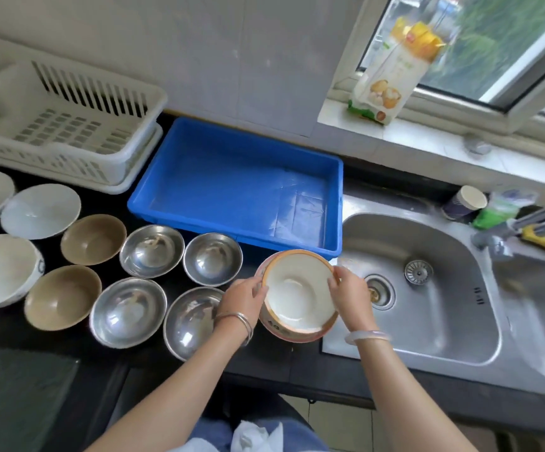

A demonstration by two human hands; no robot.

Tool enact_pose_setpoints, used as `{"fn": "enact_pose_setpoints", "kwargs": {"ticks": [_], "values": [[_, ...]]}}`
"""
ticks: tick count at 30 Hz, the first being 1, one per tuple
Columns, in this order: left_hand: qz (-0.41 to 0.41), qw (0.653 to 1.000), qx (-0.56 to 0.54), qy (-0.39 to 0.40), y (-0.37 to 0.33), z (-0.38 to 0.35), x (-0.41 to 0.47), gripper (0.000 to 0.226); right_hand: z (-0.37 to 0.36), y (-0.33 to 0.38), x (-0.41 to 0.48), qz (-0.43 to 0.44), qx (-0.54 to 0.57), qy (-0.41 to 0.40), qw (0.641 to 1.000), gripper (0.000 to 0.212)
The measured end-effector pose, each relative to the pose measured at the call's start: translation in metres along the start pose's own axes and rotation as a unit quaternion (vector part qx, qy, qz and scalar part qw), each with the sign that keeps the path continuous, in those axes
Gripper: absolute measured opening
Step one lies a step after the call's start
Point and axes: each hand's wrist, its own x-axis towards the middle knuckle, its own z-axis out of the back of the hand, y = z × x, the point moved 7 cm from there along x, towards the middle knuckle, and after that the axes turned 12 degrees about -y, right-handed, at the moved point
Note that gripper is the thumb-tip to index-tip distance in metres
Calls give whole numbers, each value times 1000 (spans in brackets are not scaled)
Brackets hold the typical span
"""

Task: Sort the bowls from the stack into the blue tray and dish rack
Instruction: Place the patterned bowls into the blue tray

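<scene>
Zero bowls found in blue tray [232,177] or dish rack [69,125]. Located stack [284,334] at worktop [264,357] edge beside sink [427,321], top bowl [298,295] held at opposite sides by left hand [243,298] and right hand [352,296], fingers [259,285] curled onto its rim. Noted other bowls [152,251] spread singly on worktop to the left. Judged sorting barely begun.

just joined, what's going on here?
A person grips the top bowl of a small stack beside the sink with both hands, left hand and right hand on opposite sides of its rim. The blue tray and dish rack hold no bowls yet. Other bowls sit spread on the counter.
</scene>
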Motion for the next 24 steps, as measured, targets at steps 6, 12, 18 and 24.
{"fn": "enact_pose_setpoints", "kwargs": {"ticks": [6, 12, 18, 24], "values": [[26, 997, 67, 19, -1, -14, 0, 29, 3, -9, -13, -35, 35, -41, 998, 16], [19, 996, 81, -24, 1, -2, 13, 22, -2, -9, -34, -51, 23, -21, 998, 16], [-18, 991, 116, -69, -11, 7, 11, 22, 0, -6, -41, -66, 14, -41, 997, 13], [-32, 994, 69, -79, -29, 13, 11, 15, 17, -10, -39, -80, 55, -43, 994, 11]]}}
